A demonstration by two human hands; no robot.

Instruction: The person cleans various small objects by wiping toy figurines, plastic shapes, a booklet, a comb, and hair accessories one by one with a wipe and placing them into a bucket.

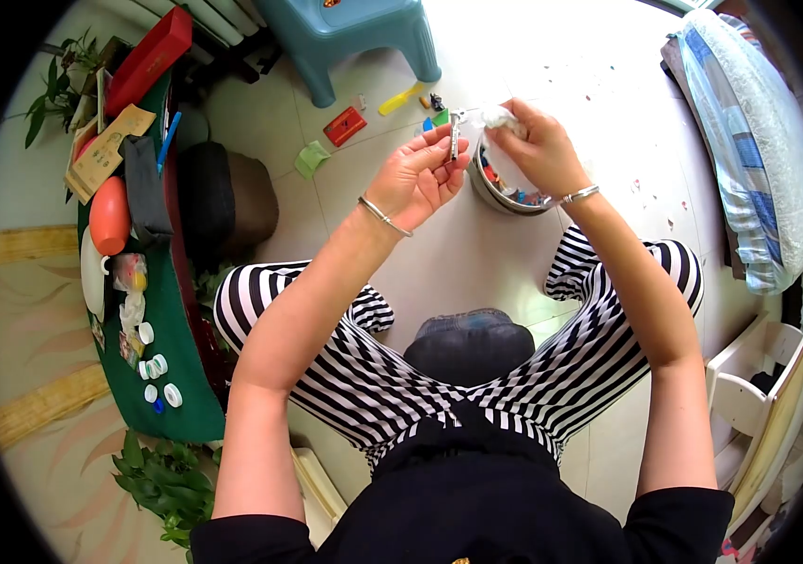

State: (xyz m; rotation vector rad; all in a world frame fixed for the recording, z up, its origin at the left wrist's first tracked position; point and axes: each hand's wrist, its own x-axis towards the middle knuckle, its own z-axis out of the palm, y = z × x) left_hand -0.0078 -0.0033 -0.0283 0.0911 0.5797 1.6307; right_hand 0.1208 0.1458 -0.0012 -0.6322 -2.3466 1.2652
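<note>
The left hand pinches a slim silver tool (a nail clipper by its look, though too small to be sure) between thumb and fingers, the other fingers curled loosely beside it. The tool is up in the air, just left of the round tin. The right hand has its thumb and fingers closed on a wad of white tissue, above the tin's far side; whether tissue and tool touch, I cannot tell.

The likeliest trouble, I judge, is a drop: the tool sits in a narrow pinch, so a relaxed thumb or a tug from snagged tissue could send it to the floor or in among the small things in the tin. The right wrist's bracelet lies close to the tin's rim, and a careless sweep might knock it. A falling tool could also scatter the blue piece near the tin; the red box and yellow strip lie farther off.

The tool's long axis runs nearly straight away from the wearer, one end toward the teal stool's side of the room, the other back toward the lap; which end is the working one, I cannot tell.
</note>
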